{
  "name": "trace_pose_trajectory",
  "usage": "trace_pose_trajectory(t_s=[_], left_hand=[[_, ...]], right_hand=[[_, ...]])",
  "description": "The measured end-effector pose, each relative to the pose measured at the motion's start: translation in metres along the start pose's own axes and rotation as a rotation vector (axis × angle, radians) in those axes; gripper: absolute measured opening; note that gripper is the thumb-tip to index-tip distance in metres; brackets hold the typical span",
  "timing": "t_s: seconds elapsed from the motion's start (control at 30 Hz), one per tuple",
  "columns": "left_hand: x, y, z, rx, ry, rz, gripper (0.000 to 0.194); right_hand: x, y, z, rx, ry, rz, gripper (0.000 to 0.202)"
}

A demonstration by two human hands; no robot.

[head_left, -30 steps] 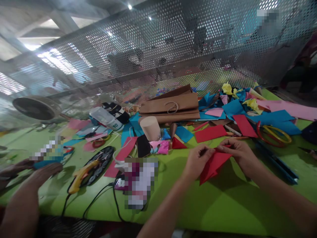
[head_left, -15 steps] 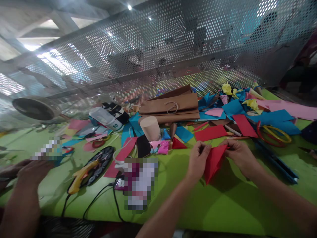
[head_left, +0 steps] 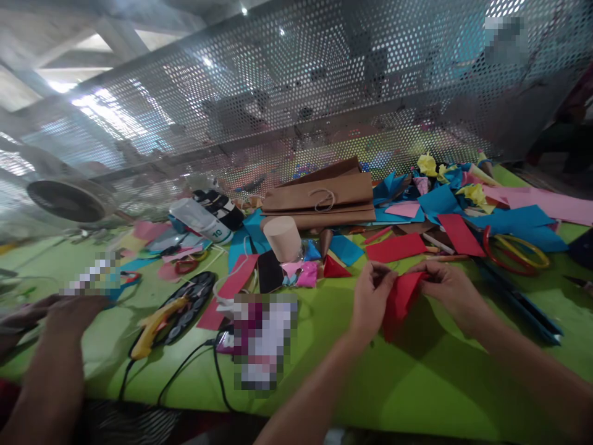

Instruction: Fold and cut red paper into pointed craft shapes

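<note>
A piece of red paper point(head_left: 401, 304), bent to a point at its lower end, hangs between my two hands above the green table. My left hand point(head_left: 372, 300) pinches its left edge with thumb and fingers. On the other side, my right hand point(head_left: 445, 290) is closed on its upper right corner. Flat red paper strips point(head_left: 396, 248) lie just behind my hands. A small red paper cone point(head_left: 335, 267) rests left of my left hand, near a pale cylinder point(head_left: 282, 239). Right of my right hand lies a long dark blue tool point(head_left: 521, 303), perhaps a stapler.
A yellow glue gun point(head_left: 160, 324) lies on a black tray, its cord trailing forward. Folded brown paper point(head_left: 319, 201) and blue scraps point(head_left: 438, 203) pile along the perforated metal screen point(head_left: 287, 93). Yellow-and-red-handled scissors point(head_left: 519, 252) lie right. A co-worker's hands point(head_left: 76, 309) work at left.
My fingers have shifted slightly on the red paper, and its shape looks more folded over at the top. The camera view has drifted a little.
</note>
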State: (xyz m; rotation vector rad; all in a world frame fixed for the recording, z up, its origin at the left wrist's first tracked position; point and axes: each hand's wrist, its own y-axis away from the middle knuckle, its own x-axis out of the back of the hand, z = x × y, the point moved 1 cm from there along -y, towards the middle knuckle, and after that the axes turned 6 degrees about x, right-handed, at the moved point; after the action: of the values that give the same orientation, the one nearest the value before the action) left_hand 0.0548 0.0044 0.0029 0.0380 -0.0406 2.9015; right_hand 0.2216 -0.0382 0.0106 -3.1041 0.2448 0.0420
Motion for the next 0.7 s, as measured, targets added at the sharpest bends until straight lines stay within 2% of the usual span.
trace_pose_trajectory(t_s=[0.1, 0.27, 0.47, 0.7], left_hand=[[0.0018, -0.0001, 0.0027, -0.010, 0.007, 0.001, 0.010], [0.0040, -0.0001, 0.0036, -0.049, -0.005, 0.010, 0.008], [0.0037, 0.0002, -0.0007, -0.114, -0.063, -0.021, 0.009], [0.0046, 0.0031, 0.0017, -0.143, -0.110, -0.053, 0.012]], right_hand=[[0.0045, 0.0012, -0.0002, -0.033, -0.046, -0.033, 0.027], [0.0090, 0.0039, -0.0055, -0.001, -0.066, 0.021, 0.036], [0.0047, -0.0019, -0.0044, -0.067, 0.035, -0.090, 0.039], [0.0077, -0.0026, -0.0023, -0.047, 0.087, -0.036, 0.036]])
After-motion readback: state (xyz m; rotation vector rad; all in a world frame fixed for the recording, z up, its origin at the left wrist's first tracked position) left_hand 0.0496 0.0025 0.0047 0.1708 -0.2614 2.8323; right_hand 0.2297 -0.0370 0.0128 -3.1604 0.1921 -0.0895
